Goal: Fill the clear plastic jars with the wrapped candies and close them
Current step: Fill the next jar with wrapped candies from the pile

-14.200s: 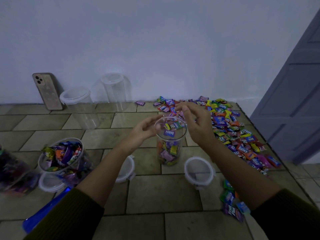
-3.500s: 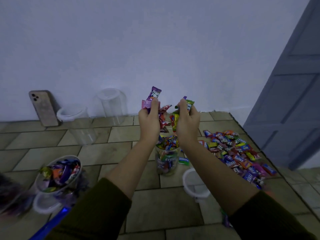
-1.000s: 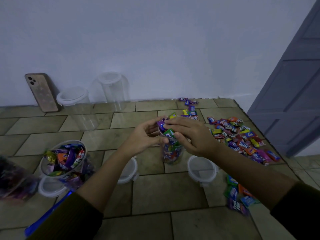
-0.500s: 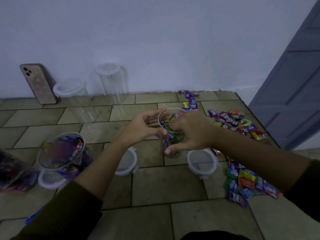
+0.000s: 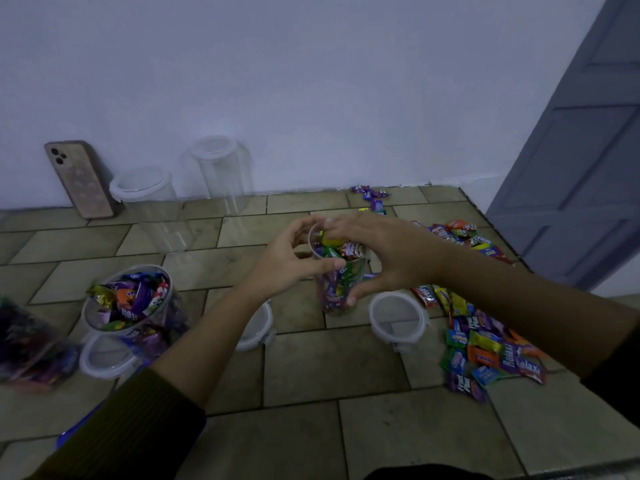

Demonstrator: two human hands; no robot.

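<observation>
Two hands clasp one jar (image 5: 337,282) standing mid-floor between them, long axis upright, open mouth up. It is a clear, smooth plastic cylinder packed to the rim with glossy wrapped sweets. The left hand (image 5: 280,263) curls round its upper wall, thumb across the near side, fingers behind the rim. The right hand (image 5: 391,254) grips from the other side, fingers lying over the mouth on the topmost wrappers and thumb running down the wall.

Loose candies (image 5: 485,344) lie in a flat heap on the tiled floor (image 5: 311,368) to the right: small foil pillows in purple, orange, green and blue. "Relax" and "Fruit Plus" can be read on some.

A round translucent lid (image 5: 396,322) with side clips lies flat just right of the jar. A second lid (image 5: 258,329) shows partly under the left forearm.

At left a full jar (image 5: 128,303) stands open, with a third lid (image 5: 104,356) at its foot. A short jar (image 5: 149,199) and a tall jar (image 5: 221,171), both empty and white-rimmed, stand by the pale wall (image 5: 311,81). A phone (image 5: 79,180) leans against the wall beside them. A grey panelled door (image 5: 581,150) fills the right edge.
</observation>
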